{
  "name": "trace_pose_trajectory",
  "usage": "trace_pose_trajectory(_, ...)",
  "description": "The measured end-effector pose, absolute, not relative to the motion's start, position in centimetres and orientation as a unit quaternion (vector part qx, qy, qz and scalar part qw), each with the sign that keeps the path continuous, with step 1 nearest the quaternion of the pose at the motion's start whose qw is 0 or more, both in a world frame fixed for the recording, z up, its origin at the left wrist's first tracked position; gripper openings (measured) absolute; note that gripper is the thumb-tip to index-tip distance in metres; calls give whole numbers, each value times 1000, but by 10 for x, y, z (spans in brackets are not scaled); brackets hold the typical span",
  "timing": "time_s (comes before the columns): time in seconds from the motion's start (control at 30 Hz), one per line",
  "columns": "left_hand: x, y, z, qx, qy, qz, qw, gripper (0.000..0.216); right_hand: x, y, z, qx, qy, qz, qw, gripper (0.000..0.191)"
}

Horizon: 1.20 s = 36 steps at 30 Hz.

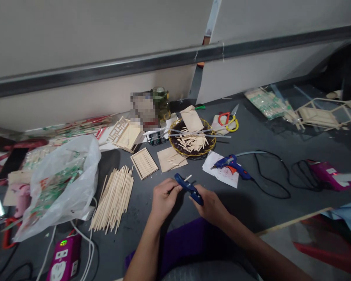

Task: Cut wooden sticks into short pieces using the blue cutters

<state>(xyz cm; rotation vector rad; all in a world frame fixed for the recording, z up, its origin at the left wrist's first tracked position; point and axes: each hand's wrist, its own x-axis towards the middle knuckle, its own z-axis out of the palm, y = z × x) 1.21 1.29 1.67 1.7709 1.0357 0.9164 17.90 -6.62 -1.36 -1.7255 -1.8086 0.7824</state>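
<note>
My right hand (211,205) is closed around a dark blue hand cutter (188,189), held over the near part of the dark table. Its jaw end points up and left. A short piece of pale wooden stick (188,178) shows just beyond the jaw. My left hand (165,197) pinches at the other side of the jaw, in line with that stick, whose held end is hidden by the fingers. To the left lies a pile of thin wooden sticks (114,199). Beyond my hands is a small framed panel of sticks (144,163), beside a thin wooden sheet (171,159) bearing a few cut bits.
A wicker basket (171,145) holds short stick pieces. Right of it are scissors (232,121) and a blue glue gun (232,166) on paper, its cord curling rightward. A plastic bag (90,156) and a purple power strip (64,257) lie left. A wooden box model (125,134) stands behind.
</note>
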Motion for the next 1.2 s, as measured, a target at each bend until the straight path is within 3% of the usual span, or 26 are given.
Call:
trace_pose_trajectory(0.17,13,14,17,689,436,369,447,17,182,-63,-16,-596,-687,290,298,16)
trace_pose_trajectory(1.2,13,12,18,668,451,378,456,21,183,-53,-7,-605,-639,390,272,17)
